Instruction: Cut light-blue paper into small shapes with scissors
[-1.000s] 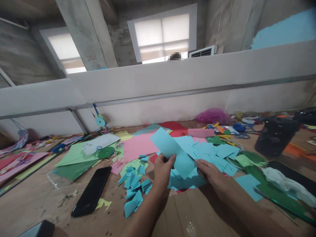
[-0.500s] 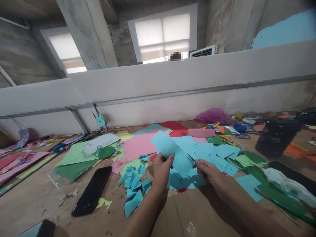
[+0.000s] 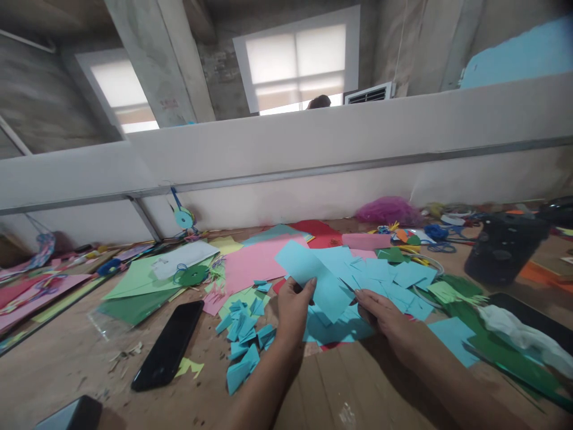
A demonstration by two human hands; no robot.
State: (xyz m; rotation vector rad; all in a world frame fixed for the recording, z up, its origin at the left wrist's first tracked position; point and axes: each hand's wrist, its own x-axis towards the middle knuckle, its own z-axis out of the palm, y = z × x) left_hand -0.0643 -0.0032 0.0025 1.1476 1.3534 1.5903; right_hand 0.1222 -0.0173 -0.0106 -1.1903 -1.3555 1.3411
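Observation:
Pinched between the thumb and fingers of my left hand point(image 3: 295, 298) is a light-blue paper strip point(image 3: 329, 289), tilted above the table. My right hand point(image 3: 378, 310) is closed around small scissors point(image 3: 347, 286); only their thin dark blades show, at the strip's right edge, and the handles are hidden in my fingers. Under and beyond the hands lie overlapping light-blue paper pieces point(image 3: 369, 275). To the left of my left forearm is a loose heap of small blue paper cuttings point(image 3: 244, 325).
A black phone point(image 3: 169, 346) lies at the left, near green sheets point(image 3: 143, 278). Pink paper point(image 3: 250, 263) is spread behind the hands. On the right stand a dark cup point(image 3: 504, 248) and a white cloth point(image 3: 523, 334). A low white partition point(image 3: 277, 155) closes the back.
The paper strip has tilted slightly, its upper end a little lower. The scissor blades now show more clearly beside its right edge. Both hands stay nearly in place.

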